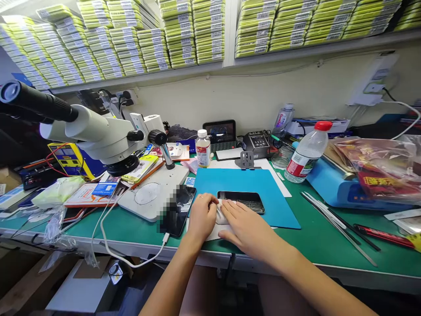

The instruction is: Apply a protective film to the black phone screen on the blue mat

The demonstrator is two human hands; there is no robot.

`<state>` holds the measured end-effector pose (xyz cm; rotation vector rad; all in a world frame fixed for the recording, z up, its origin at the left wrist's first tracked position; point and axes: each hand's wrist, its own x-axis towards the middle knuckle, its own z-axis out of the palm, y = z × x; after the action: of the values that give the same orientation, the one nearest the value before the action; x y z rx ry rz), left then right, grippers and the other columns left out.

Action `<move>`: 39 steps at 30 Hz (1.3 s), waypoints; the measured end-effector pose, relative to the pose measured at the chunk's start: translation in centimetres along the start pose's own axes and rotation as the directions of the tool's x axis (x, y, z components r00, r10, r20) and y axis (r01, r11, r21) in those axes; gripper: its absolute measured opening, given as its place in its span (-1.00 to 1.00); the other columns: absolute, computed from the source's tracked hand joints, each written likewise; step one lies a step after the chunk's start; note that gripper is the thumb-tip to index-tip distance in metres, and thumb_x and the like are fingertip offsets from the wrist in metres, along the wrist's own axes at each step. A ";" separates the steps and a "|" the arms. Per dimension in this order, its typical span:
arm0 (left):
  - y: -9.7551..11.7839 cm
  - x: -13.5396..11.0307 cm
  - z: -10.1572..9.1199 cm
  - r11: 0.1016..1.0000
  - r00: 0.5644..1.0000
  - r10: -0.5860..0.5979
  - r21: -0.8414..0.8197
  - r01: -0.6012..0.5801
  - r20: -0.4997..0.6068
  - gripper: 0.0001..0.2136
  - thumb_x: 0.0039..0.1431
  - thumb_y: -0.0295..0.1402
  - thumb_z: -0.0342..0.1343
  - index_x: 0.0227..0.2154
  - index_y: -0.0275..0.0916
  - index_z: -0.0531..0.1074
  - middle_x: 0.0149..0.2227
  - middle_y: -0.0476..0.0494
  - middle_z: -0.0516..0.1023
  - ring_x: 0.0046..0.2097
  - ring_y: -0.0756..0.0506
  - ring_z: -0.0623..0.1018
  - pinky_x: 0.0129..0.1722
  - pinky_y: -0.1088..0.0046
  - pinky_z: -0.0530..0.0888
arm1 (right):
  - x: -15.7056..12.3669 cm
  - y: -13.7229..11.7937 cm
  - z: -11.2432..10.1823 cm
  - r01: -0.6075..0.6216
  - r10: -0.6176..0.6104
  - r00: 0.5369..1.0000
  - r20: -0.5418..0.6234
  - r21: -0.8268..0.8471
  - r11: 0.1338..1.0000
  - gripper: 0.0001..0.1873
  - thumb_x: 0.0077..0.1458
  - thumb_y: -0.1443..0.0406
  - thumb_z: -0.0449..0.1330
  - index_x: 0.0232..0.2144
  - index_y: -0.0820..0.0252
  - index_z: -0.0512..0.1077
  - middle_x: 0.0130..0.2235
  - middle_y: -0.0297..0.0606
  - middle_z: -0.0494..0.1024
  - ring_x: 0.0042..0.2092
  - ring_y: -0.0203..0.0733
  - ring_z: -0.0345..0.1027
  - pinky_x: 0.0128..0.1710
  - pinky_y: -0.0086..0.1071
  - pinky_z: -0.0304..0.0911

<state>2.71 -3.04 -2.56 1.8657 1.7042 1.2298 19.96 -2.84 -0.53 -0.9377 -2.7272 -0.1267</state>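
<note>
My left hand (204, 216) has its fingers curled together on a crumpled white tissue (221, 216) at the mat's front edge. The right hand (245, 226) lies over the same tissue with fingers stretched out and thumb apart. Just beyond the fingers, a black phone-shaped part (253, 202) with a shiny inner face rests on the blue mat (279, 215); my right hand covers some of its near edge. Left of my hands lies a dark phone (180, 210), with a white cable (113, 253) running to its lower end. A white sheet shows partly under my hands.
A microscope (101, 136) on a pale base (177, 175) stands left. Bottles, including a red-capped one (307, 153), stand behind the mat and to its right. Tweezers and thin tools (338, 224) lie right, before a blue machine (335, 188). Shelves of yellow-green packs (210, 35) hang above.
</note>
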 end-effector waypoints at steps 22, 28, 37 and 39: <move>0.2 -0.2 -0.1 0.999 0.999 0.014 0.045 -0.016 0.040 -0.78 0.27 -0.38 0.04 -0.09 -0.20 0.51 -0.10 -0.18 0.60 0.00 -0.24 0.50 0.03 0.17 0.42 | -6.5 2.9 -2.2 -0.163 0.165 0.981 0.102 -0.021 0.986 -0.31 0.36 -0.07 -0.11 0.23 0.30 0.34 0.30 0.03 0.32 0.29 0.16 0.23 0.25 0.15 0.19; 0.2 -0.4 0.2 0.991 0.996 -0.019 0.130 0.008 0.085 -0.52 0.15 -0.28 0.17 0.14 -0.28 0.41 0.03 -0.33 0.53 0.17 -0.34 0.40 0.13 0.07 0.38 | -5.4 3.0 -1.6 -0.278 0.278 0.951 0.137 -0.019 0.961 -0.16 0.34 -0.12 -0.15 0.30 0.50 0.20 0.31 0.19 0.26 0.34 0.17 0.13 0.29 0.15 0.11; 0.4 -0.7 -0.5 0.988 0.991 -0.086 -0.116 0.098 0.106 -0.45 0.35 -0.28 -0.10 0.36 -0.25 0.06 0.21 -0.28 0.43 0.25 -0.23 0.36 0.25 0.08 0.23 | -0.7 4.0 -0.9 -0.151 0.105 0.974 0.199 0.232 0.961 -0.33 0.36 0.01 -0.04 0.36 0.24 0.13 0.39 0.01 0.12 0.41 0.10 -0.07 0.34 0.22 -0.10; 0.4 -0.8 -0.7 0.988 0.994 -0.062 -0.135 0.074 0.087 -0.50 0.35 -0.29 -0.10 0.32 -0.26 0.14 0.19 -0.27 0.44 0.24 -0.21 0.37 0.25 0.11 0.24 | 0.0 2.7 -0.6 -0.051 0.006 0.988 0.153 0.287 0.956 -0.48 0.35 0.16 0.03 0.29 0.16 0.26 0.36 -0.06 0.24 0.38 0.04 0.04 0.35 0.18 -0.12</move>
<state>2.55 -4.03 -2.15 1.7387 1.5835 1.1947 21.70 -0.83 0.11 -0.9324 -2.7607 0.3564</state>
